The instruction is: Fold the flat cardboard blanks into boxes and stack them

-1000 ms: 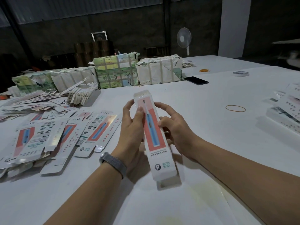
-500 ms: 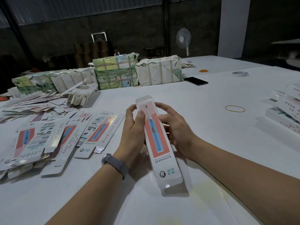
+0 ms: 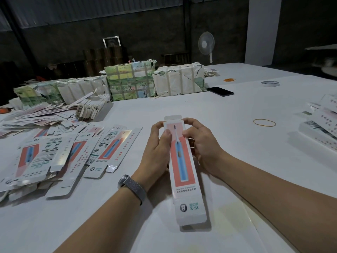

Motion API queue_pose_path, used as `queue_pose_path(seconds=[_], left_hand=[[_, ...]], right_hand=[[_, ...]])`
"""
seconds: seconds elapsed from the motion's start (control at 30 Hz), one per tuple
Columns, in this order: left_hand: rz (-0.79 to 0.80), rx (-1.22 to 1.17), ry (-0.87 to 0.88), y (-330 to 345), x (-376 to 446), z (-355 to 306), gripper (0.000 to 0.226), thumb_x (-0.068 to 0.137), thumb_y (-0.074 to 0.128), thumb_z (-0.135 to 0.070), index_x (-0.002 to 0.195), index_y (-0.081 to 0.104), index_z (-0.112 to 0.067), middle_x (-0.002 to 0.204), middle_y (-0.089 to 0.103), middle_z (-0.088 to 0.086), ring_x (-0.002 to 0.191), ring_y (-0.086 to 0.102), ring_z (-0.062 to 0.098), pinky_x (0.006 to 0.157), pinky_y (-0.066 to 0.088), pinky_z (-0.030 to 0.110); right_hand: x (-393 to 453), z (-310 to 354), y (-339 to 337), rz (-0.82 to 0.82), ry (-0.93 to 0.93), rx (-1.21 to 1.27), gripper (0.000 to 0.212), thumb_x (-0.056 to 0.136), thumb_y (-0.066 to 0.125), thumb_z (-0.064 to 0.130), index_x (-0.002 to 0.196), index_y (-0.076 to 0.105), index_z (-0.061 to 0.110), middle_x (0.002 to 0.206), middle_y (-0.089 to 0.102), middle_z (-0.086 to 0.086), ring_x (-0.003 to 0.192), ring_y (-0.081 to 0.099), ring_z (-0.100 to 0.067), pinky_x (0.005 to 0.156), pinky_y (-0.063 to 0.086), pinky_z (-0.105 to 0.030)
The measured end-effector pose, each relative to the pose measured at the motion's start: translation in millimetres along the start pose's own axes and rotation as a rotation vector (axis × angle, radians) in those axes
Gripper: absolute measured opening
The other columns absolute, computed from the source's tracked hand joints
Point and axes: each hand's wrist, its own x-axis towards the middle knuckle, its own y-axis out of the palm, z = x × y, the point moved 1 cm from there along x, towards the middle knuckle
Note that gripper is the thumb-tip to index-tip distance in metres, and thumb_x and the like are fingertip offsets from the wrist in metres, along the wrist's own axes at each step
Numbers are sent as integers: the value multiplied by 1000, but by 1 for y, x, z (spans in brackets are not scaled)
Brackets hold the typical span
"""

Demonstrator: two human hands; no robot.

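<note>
A long narrow toothbrush box [image 3: 184, 168], white with a red panel and a blue brush printed on it, lies lengthwise in front of me, its far end flap standing open. My left hand [image 3: 156, 152] grips its left side near the far end, thumb on the top face. My right hand [image 3: 202, 145] holds the right side, fingertips curled over the far edge by the flap. Flat printed blanks [image 3: 60, 154] lie spread on the white table [image 3: 237, 152] to the left. Folded boxes [image 3: 322, 128] are stacked at the right edge.
Wrapped bundles [image 3: 131, 83] line the back of the table, with a fanned pile of blanks [image 3: 91, 108] before them. A phone [image 3: 220, 91], a tape roll [image 3: 269, 83] and a rubber band [image 3: 264, 122] lie to the right. A fan [image 3: 206, 43] stands behind.
The box has come down from a raised tilt to lie lower and further from me. Both hands slid toward its far end, where the flap now stands open.
</note>
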Motion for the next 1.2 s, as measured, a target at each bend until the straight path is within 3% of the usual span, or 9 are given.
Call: queue_pose_path(seconds=[0.13,0.27,0.4,0.53,0.67,0.87,1.0,1.07,1.2], left_hand=[[14,12,-5,-2,0,-1,25,108,35,-36,133,38,-33,70,70,-23,63,72,4,52,51,12],[39,12,-23,-1,-1,-2,20,108,36,-37,128,38,-37,72,72,-20,63,73,6,52,52,13],[60,-18,-72,0,-2,-1,22,108,37,-40,129,37,-37,76,73,-19,67,74,9,54,53,15],[41,-80,-124,0,-2,1,25,106,39,-43,129,29,-40,75,75,-11,66,75,14,54,54,16],[53,-73,-107,1,0,5,26,107,39,-42,132,34,-37,75,75,-11,66,75,14,54,54,17],[88,-71,-110,0,1,5,23,106,42,-41,128,39,-35,76,76,-7,69,76,17,57,56,20],[143,-8,-86,2,-2,1,18,106,41,-43,123,41,-39,77,75,-8,70,76,16,58,55,18],[172,-2,-78,4,-3,-1,12,105,41,-42,117,41,-42,79,76,-9,69,76,15,58,55,18],[175,-4,-79,5,-5,-2,10,106,43,-41,116,43,-40,79,76,-5,69,75,16,58,56,20]], right_hand=[[-1,-1,1,7,-1,22,24,79,49,30,101,58,28,78,71,-2,69,67,-19,69,60,-36],[0,-2,0,-58,-48,43,9,93,51,17,96,58,21,83,71,0,74,70,-19,66,59,-28],[-1,0,-1,-102,-86,45,16,83,56,17,99,55,21,84,70,3,74,72,-17,65,57,-26],[-2,1,-2,-127,-116,-26,22,97,51,4,104,50,25,96,66,0,77,73,-17,69,61,-30],[-1,4,-2,-131,-134,-70,26,96,49,0,104,50,25,100,64,-4,78,73,-17,71,61,-31],[-3,4,-2,-110,-77,-29,29,97,46,2,108,59,25,97,65,-3,76,70,-18,71,59,-32],[-3,7,0,-123,-25,-29,15,99,54,14,89,64,18,82,66,-4,72,64,-20,72,56,-34],[-3,7,0,-158,-22,-33,20,99,59,23,80,60,16,73,65,-2,68,63,-21,70,55,-34],[-2,6,-3,-182,9,-98,17,97,60,20,81,62,16,72,66,-2,64,66,-22,69,57,-35]])
